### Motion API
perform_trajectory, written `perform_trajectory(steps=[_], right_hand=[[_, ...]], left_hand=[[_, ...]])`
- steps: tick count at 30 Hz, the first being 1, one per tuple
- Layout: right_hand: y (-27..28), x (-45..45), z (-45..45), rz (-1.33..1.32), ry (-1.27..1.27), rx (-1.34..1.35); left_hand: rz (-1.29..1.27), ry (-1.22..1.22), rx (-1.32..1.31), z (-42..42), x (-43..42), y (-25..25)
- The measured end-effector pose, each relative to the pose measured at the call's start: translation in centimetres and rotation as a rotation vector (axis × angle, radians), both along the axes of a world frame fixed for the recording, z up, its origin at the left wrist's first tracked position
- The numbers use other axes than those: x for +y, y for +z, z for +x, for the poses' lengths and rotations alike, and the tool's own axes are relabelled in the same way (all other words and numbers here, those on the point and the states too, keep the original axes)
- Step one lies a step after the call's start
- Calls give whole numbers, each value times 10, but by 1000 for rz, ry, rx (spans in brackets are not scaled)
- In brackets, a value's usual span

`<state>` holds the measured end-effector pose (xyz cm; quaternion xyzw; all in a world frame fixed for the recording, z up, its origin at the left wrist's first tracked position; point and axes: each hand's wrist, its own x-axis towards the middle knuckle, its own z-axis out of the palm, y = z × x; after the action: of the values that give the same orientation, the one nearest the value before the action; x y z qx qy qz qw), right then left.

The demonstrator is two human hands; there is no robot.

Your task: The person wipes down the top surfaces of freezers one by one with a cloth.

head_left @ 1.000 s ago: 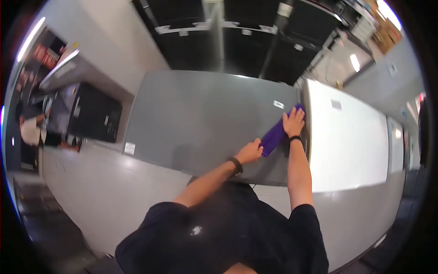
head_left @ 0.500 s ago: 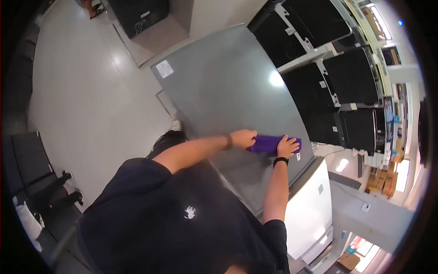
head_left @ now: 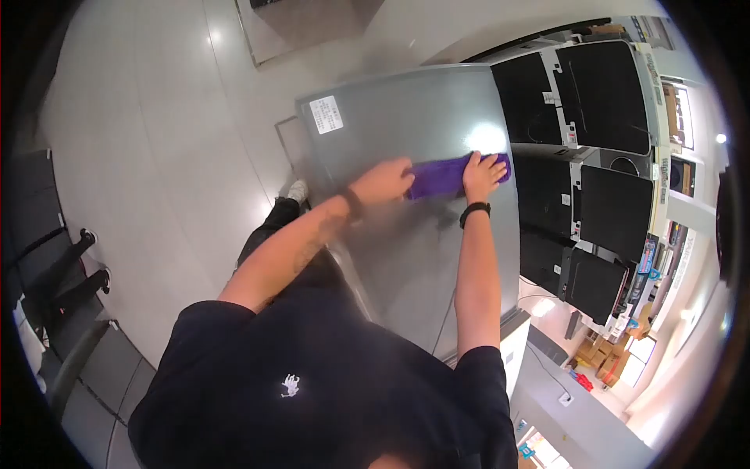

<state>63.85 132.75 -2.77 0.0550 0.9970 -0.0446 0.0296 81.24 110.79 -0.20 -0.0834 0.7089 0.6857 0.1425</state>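
Observation:
A purple cloth lies in a long folded strip on the broad grey panel of a large box-like appliance. My left hand is closed on the left end of the cloth. On the cloth's right part my right hand rests flat with fingers spread, pressing it against the panel. A dark band circles each wrist. Near the panel's far left corner is a white printed label.
Stacked appliances with black panels stand close along the right. Lower right, a cable runs to a white socket, with cardboard boxes beyond. Pale tiled floor spreads on the left. A person's dark-clothed legs show at far left.
Both hands and the cloth have moved farther from my body across the grey panel, toward its far edge. The left hand keeps its hold, and the camera view has shifted and turned.

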Motion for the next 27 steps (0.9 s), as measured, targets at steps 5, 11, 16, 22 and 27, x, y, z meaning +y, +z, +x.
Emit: perform_trajectory(steps=[5, 11, 16, 22, 27], right_hand=[[6, -30, -19, -16, 13, -54], [6, -29, -19, -55, 43, -33], [0, -17, -15, -21, 180, 32], [-5, 14, 57, -8, 178, 168], [1, 23, 173, -19, -35, 213]], left_hand=[[14, 48, -10, -25, -38, 4], [61, 43, -51, -36, -40, -3], [106, -11, -184, -50, -45, 3], [-172, -110, 41, -41, -29, -9], [-418, -322, 352, 11, 17, 3]])
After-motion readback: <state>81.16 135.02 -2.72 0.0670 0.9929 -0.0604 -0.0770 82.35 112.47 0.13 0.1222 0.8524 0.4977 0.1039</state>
